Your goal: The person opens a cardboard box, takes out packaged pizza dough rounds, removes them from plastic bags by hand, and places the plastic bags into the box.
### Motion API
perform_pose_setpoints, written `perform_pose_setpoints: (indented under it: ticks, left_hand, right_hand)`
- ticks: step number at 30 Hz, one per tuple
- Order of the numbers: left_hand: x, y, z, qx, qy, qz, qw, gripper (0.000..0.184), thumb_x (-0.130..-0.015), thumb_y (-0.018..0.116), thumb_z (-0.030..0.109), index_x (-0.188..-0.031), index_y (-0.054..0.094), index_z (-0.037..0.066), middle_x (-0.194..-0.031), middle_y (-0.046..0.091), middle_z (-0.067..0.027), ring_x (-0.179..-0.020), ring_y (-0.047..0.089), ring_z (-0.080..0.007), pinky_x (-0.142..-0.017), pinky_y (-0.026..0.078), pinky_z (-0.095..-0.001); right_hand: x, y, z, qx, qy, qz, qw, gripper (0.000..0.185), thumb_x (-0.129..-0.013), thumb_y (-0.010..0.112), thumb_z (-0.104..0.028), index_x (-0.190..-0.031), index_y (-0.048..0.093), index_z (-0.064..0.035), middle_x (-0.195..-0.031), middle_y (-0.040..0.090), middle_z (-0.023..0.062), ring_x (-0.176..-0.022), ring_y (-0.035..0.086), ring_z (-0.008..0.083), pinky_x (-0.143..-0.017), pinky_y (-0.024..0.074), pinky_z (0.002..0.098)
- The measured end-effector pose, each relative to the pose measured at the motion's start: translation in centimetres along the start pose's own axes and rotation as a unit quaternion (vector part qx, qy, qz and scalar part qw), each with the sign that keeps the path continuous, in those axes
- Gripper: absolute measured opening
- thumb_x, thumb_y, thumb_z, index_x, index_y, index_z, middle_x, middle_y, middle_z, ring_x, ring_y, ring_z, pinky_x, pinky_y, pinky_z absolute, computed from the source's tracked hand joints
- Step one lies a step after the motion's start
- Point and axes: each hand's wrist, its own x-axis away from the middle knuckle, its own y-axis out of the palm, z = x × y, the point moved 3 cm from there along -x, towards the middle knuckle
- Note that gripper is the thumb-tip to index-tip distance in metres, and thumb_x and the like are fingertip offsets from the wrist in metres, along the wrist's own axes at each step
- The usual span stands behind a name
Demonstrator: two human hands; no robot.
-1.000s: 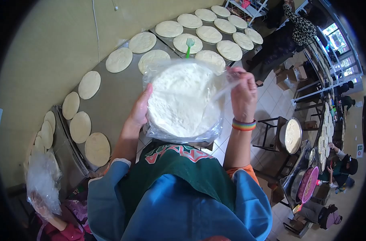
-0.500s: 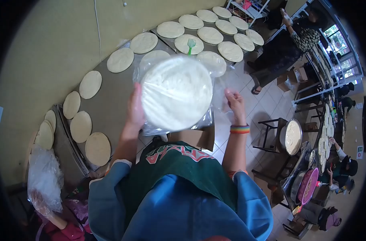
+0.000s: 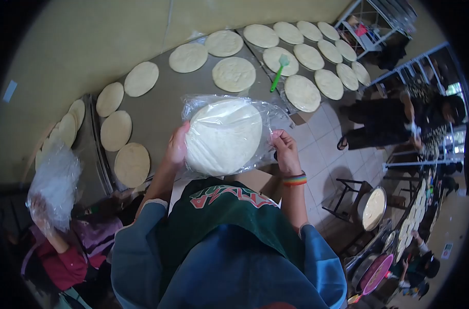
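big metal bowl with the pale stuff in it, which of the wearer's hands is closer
Right. The bowl is off to that side, beyond the right hand; the left hand is farther, across the bagged dough.

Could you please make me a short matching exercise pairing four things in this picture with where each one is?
Column one:
1. Striped wristband
2. Bagged dough round
3. Green-handled utensil
4. Bundle of clear plastic

Column two:
A. held by the left hand and the right hand
B. in a co-worker's hand at lower left
C. around the right wrist
D. its head over another dough round

Pairs: 1-C, 2-A, 3-D, 4-B
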Motion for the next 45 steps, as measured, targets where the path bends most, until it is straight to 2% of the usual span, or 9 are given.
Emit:
perform_pose_setpoints:
  ticks: [4,9,15,19,24,28,34,41,45]
  left_hand:
    - [0.8,-2.9,0.6,0.032,0.031,0.070,0.997,0.041,-0.086,0.039,0.031,-0.106,0.050,-0.003,-0.100,0.057,-0.0119,-0.089,0.056,-0.0179,-0.080,0.043,-0.0303]
    - [2.2,-5.5,1.5,-0.021,0.005,0.123,0.992,0.039,-0.086,0.041,0.031,-0.097,0.055,-0.003,-0.092,0.059,-0.0114,-0.082,0.057,-0.0158,-0.076,0.043,-0.0278]
    - [4.3,-9.0,2.9,-0.097,-0.007,0.164,0.982,0.039,-0.088,0.037,0.030,-0.096,0.057,-0.002,-0.087,0.059,-0.0077,-0.079,0.054,-0.0131,-0.073,0.041,-0.0272]
    - [5.2,-12.8,3.3,-0.263,0.056,0.248,0.931,0.042,-0.089,0.034,0.033,-0.095,0.057,-0.002,-0.088,0.059,-0.0069,-0.083,0.052,-0.0122,-0.076,0.039,-0.0267]
    - [9.7,-17.9,7.7,-0.141,0.152,0.416,0.886,0.044,-0.090,0.030,0.030,-0.101,0.057,-0.004,-0.089,0.059,-0.0089,-0.078,0.054,-0.0134,-0.072,0.042,-0.0253]
    - [14.9,-21.5,10.6,-0.197,0.179,0.507,0.820,0.039,-0.090,0.037,0.029,-0.092,0.061,-0.002,-0.084,0.059,-0.0061,-0.073,0.053,-0.0103,-0.066,0.042,-0.0235]
    - [17.3,-20.8,13.1,-0.193,0.263,0.454,0.829,0.021,-0.085,0.051,0.021,-0.090,0.055,0.001,-0.079,0.055,-0.0006,-0.072,0.049,-0.0065,-0.064,0.038,-0.0203]
    - [13.0,-19.1,13.0,-0.221,0.267,0.457,0.819,0.021,-0.083,0.052,0.011,-0.102,0.045,0.005,-0.088,0.051,-0.0014,-0.075,0.048,-0.0080,-0.069,0.039,-0.0208]
    - [10.2,-16.1,12.5,-0.265,0.270,0.321,0.868,0.007,-0.083,0.047,0.006,-0.077,0.049,0.006,-0.073,0.050,0.0006,-0.066,0.046,-0.0068,-0.064,0.039,-0.0219]
  right_hand:
    - [-0.6,3.3,-1.4,-0.236,0.095,-0.054,0.966,0.010,-0.082,0.049,-0.007,-0.090,0.051,-0.0017,-0.089,0.056,0.0087,-0.066,0.056,0.0150,-0.052,0.0501,0.0294]
    - [-4.2,5.8,3.3,0.004,0.168,-0.135,0.976,0.021,-0.080,0.056,-0.009,-0.098,0.049,-0.0034,-0.084,0.058,0.0066,-0.045,0.051,0.0098,-0.038,0.0428,0.0203]
    - [-6.5,11.4,4.9,0.075,0.179,-0.251,0.948,0.031,-0.069,0.068,-0.006,-0.098,0.057,-0.0040,-0.091,0.060,0.0023,-0.081,0.055,0.0091,-0.075,0.0436,0.0250]
    - [-7.7,14.5,5.8,0.014,0.174,-0.256,0.951,0.036,-0.068,0.066,0.000,-0.103,0.056,-0.0027,-0.093,0.061,0.0035,-0.085,0.056,0.0120,-0.078,0.0430,0.0271]
    - [-12.6,15.0,7.0,-0.086,0.172,-0.188,0.963,0.033,-0.073,0.063,-0.001,-0.104,0.055,-0.0018,-0.097,0.060,0.0067,-0.088,0.056,0.0140,-0.081,0.0435,0.0285]
    - [-17.6,18.7,9.2,0.089,-0.006,-0.136,0.987,0.027,-0.074,0.062,-0.004,-0.100,0.053,0.0013,-0.095,0.059,0.0068,-0.084,0.056,0.0125,-0.076,0.0439,0.0252]
    - [-15.7,24.2,14.6,0.395,-0.267,-0.253,0.842,0.036,-0.072,0.065,-0.009,-0.106,0.055,-0.0060,-0.108,0.056,0.0120,-0.097,0.055,0.0248,-0.083,0.0420,0.0365]
    - [-5.8,4.2,5.7,0.437,-0.089,0.180,0.877,0.011,-0.074,0.047,-0.002,-0.071,0.058,-0.0010,-0.065,0.060,0.0138,-0.054,0.058,0.0257,-0.055,0.0477,0.0320]
    - [-0.7,-10.4,15.9,0.674,0.178,-0.123,0.706,0.020,-0.074,0.047,-0.018,-0.077,0.065,-0.0085,-0.069,0.062,0.0115,-0.063,0.061,0.0225,-0.059,0.0488,0.0330]
